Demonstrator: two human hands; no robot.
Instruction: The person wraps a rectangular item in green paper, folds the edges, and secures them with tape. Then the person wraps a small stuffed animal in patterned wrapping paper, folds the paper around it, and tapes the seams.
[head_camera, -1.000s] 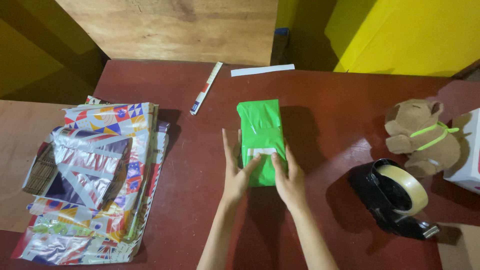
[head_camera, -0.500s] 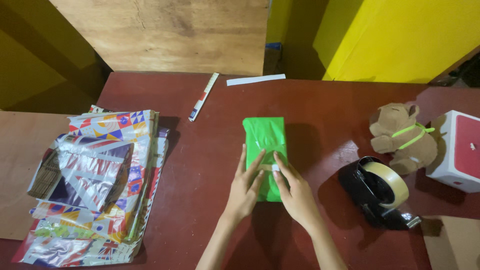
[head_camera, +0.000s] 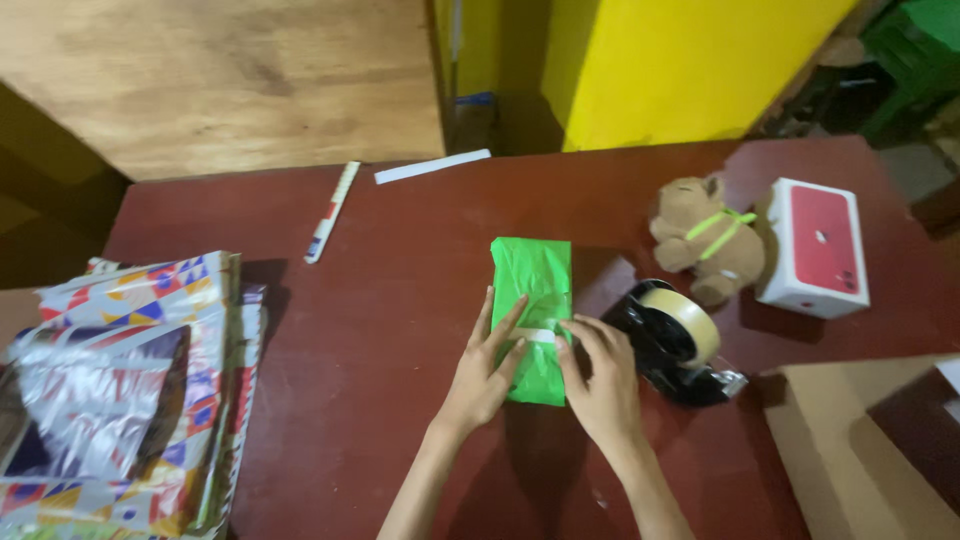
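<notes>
Left hand (head_camera: 484, 375) and right hand (head_camera: 598, 385), fingers spread flat, press a strip of tape (head_camera: 541, 335) onto a green-wrapped parcel (head_camera: 533, 290) mid-table, beside a tape dispenser (head_camera: 675, 340).

Single head camera looks down, close, at table (head_camera: 400, 300).

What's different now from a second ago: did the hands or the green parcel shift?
Both hands have slid down the green parcel. A second ago they lay flat along its sides; now the left hand and right hand bring their fingertips together on the strip of tape across its lower half. The parcel stays flat on the red table, and the tape dispenser, plush bear and stack of patterned paper appear unmoved.
</notes>
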